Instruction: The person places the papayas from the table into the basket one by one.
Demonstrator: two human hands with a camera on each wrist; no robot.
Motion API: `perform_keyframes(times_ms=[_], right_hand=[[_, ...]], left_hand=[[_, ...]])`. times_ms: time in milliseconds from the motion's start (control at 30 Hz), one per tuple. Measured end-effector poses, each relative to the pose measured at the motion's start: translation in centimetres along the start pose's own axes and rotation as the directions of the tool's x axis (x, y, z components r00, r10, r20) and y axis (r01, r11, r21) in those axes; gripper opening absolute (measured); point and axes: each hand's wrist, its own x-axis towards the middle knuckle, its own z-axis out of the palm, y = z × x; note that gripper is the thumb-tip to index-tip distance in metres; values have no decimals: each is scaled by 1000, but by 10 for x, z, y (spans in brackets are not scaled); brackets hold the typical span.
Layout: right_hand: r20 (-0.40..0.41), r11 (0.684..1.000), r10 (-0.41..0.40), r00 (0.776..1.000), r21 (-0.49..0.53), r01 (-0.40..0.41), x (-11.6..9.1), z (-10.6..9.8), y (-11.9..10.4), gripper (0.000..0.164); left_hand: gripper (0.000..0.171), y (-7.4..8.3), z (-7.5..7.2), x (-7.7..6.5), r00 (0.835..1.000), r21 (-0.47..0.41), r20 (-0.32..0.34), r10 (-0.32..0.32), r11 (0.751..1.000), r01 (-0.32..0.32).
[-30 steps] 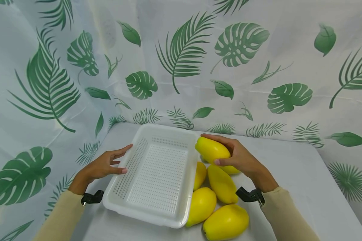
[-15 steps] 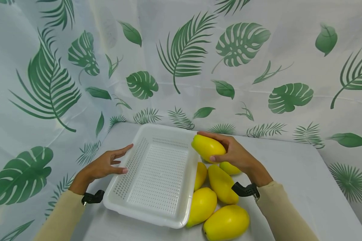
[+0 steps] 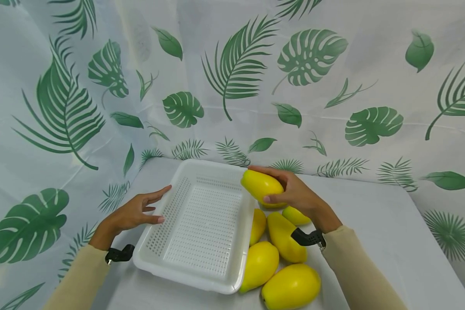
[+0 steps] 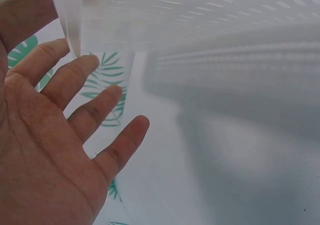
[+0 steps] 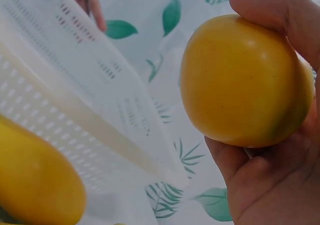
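The right hand curls round a yellow fruit, thumb and fingers parted to its girth, at the 1 o'clock corner of the white basket. The left hand, fingers loosely spread, has its tips at the basket's 9 o'clock rim; how firmly they touch is hard to judge. Other yellow fruits crowd the 3-to-4 o'clock edge, and the tabletop stretches beyond them at 3 o'clock.
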Motion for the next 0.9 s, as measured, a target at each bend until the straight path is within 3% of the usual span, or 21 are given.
perform_keyframes(times_ms=[400, 900], right_hand=[[7, 997, 20, 1000, -76, -19, 21, 1, 5, 72], [46, 998, -17, 999, -56, 20, 40, 1, 14, 73]], left_hand=[[92, 0, -1, -1, 1000, 0, -4, -13, 1000, 13], [92, -3, -2, 1, 1000, -24, -1, -11, 1000, 11]])
